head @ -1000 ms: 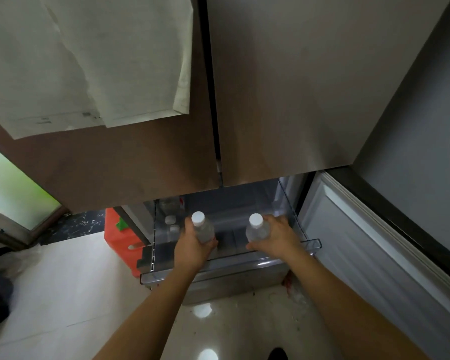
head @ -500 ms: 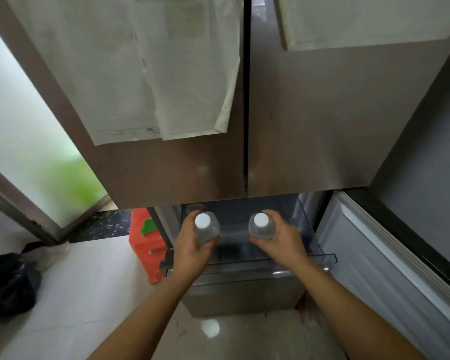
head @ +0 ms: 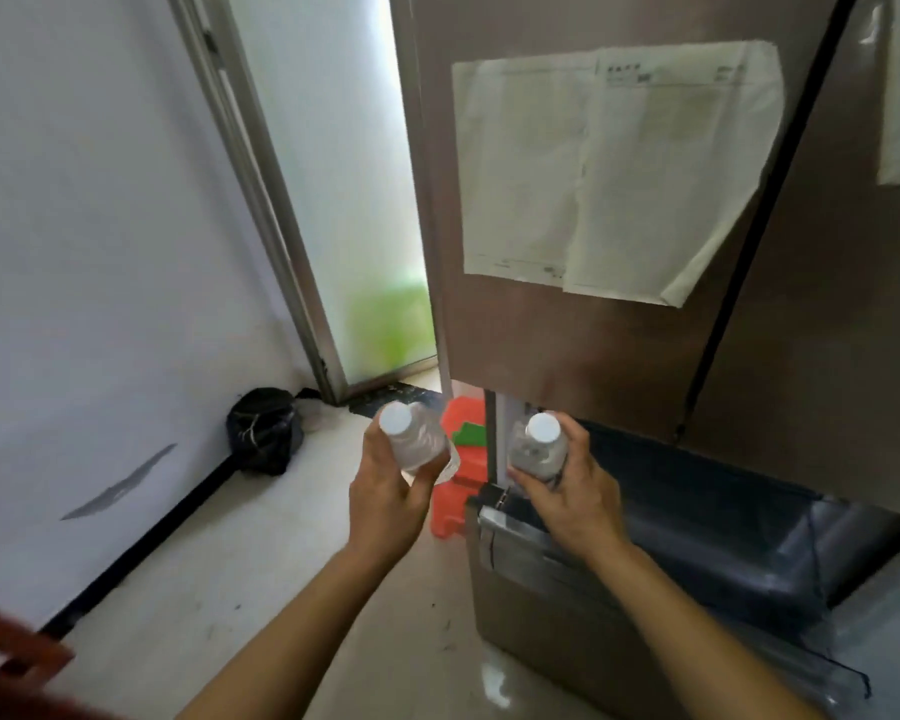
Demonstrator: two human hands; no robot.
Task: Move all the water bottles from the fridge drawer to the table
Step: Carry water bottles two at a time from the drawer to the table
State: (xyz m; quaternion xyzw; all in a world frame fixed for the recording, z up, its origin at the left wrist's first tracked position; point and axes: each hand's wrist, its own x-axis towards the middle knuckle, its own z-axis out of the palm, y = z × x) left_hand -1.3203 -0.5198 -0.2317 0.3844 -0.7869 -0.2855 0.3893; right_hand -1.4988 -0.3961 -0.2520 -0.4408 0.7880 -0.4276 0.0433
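Left of the open fridge drawer (head: pixel 645 553), we find our left hand (head: pixel 385 498) gripping one water bottle (head: pixel 417 441); above its corner, our right hand (head: pixel 572 498) grips another bottle (head: pixel 539 449).

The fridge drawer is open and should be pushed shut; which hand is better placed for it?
The right hand, probably. It is directly over the fridge drawer front edge, while the left hand is over the floor beside it. Both keep a grip on a bottle, so neither is free.
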